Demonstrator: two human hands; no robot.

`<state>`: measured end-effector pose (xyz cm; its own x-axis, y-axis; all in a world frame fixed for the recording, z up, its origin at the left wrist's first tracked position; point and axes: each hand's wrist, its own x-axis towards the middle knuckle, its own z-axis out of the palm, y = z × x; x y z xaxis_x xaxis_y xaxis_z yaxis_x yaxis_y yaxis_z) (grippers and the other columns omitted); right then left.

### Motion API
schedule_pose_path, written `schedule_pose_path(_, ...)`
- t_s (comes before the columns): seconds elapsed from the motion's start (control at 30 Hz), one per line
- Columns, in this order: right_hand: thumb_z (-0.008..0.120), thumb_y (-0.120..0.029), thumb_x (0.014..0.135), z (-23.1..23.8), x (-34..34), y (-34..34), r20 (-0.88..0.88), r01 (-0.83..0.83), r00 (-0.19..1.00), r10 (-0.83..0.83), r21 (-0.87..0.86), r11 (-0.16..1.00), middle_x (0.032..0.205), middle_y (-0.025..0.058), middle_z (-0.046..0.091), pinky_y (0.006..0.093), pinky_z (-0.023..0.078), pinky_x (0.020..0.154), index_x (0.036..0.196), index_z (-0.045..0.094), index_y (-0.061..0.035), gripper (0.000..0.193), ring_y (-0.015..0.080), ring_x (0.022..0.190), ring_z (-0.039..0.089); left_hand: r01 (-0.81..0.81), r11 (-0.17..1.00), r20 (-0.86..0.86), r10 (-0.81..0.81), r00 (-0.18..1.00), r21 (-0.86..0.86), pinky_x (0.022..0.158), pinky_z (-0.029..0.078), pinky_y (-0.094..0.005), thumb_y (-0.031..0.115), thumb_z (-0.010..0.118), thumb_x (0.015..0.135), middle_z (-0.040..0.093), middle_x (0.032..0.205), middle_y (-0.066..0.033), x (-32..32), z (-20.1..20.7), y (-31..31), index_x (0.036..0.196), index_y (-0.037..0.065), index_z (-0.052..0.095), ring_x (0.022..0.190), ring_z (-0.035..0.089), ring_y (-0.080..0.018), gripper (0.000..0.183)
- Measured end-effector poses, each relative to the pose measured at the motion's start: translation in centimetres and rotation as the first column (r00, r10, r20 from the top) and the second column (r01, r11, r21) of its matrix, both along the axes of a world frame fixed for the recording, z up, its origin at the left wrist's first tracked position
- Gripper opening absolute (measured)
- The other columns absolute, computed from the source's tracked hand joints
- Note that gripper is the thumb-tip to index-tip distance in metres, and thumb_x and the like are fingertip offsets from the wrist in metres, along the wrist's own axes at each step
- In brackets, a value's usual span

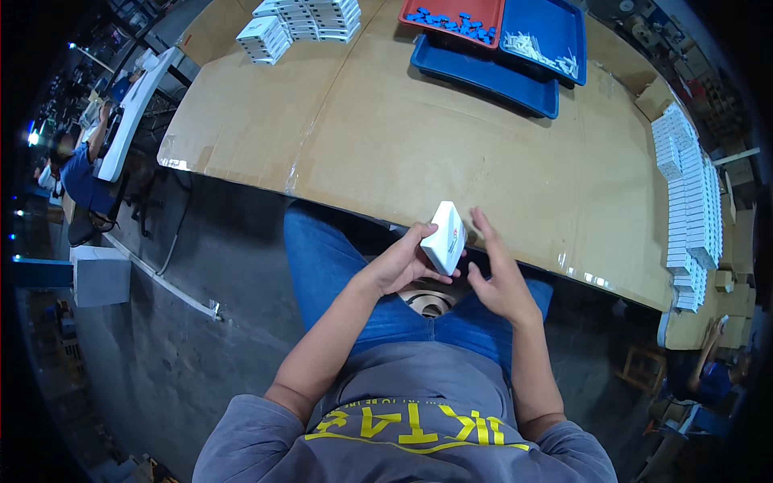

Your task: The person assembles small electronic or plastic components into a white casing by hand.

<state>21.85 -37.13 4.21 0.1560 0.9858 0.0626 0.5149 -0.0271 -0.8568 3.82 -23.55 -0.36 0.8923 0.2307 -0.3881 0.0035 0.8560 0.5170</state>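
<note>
Your left hand (pixel 403 262) is clasped around a slim white carton (pixel 445 237) at the frame's centre; your right hand (pixel 503 288) is open beside it, apart. The carton looks closed, so its packing may be done; its contents are hidden. Blue plastic pieces (pixel 465 26) and white pieces (pixel 531 48) remain in trays at upper right of centre. Carton stacks stand upper left (pixel 310 20) and far right (pixel 691 201); which is finished, you cannot tell.

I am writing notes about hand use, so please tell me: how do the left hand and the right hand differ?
The left hand holds the white box, while the right hand holds nothing. The left hand's thumb lies on the box; the right hand's fingers are open beside it. Both hands are bare.
</note>
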Motion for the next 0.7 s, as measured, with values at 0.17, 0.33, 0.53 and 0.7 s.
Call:
schedule_pose_path(0.17, 0.078, -0.020, 0.086, -0.6, -1.1, 0.5, 0.024, -0.001, 1.000, -0.005, 0.276, 0.961, 0.159, 0.0269, 0.043, 0.0466, 0.040, 0.118, 0.159, 0.040, -0.0011, 0.084, 0.0435, 0.148, 0.043, 0.001, 0.997, -0.003, 0.000, 1.000, 0.081, 0.104, 0.055, -0.0450, 0.045, 0.044, 0.108, 0.049, 0.150, -0.0160, 0.7, 0.6, -2.7, 0.166, 0.017, 0.022, 0.132, 0.058, -0.0292, 0.068)
schedule_pose_path(0.33, 0.078, -0.031, 0.086, -3.5, -1.7, 1.9, 0.093, -0.008, 0.995, -0.036, 0.434, 0.901, 0.151, 0.0301, 0.050, 0.0501, 0.046, 0.111, 0.150, 0.052, 0.0028, 0.077, 0.0457, 0.135, 0.053, -0.196, 0.978, -0.120, 0.203, 0.972, 0.066, 0.100, 0.056, -0.0410, 0.049, 0.044, 0.108, 0.063, 0.131, -0.0122, 1.8, 2.3, -4.5, 0.146, 0.006, 0.048, 0.117, 0.066, -0.0231, 0.057)
schedule_pose_path(0.53, 0.073, -0.045, 0.092, -5.7, -2.3, 2.6, 0.119, 0.003, 0.990, -0.077, 0.530, 0.848, 0.145, 0.0329, 0.054, 0.0507, 0.049, 0.107, 0.146, 0.054, 0.0067, 0.077, 0.0475, 0.129, 0.058, -0.236, 0.972, -0.079, 0.234, 0.969, -0.015, 0.096, 0.056, -0.0341, 0.054, 0.045, 0.112, 0.063, 0.129, -0.0061, 2.1, 2.4, -4.9, 0.146, 0.010, 0.049, 0.117, 0.065, -0.0169, 0.056)
schedule_pose_path(0.7, 0.071, -0.054, 0.093, -6.8, -2.2, 2.5, 0.145, 0.009, 0.984, -0.108, 0.558, 0.830, 0.142, 0.0324, 0.057, 0.0495, 0.052, 0.103, 0.145, 0.054, 0.0072, 0.082, 0.0468, 0.126, 0.061, -0.256, 0.965, -0.120, 0.260, 0.958, 0.047, 0.098, 0.055, -0.0333, 0.055, 0.042, 0.112, 0.063, 0.130, -0.0061, 2.4, 2.7, -5.6, 0.147, 0.011, 0.049, 0.119, 0.064, -0.0170, 0.057)
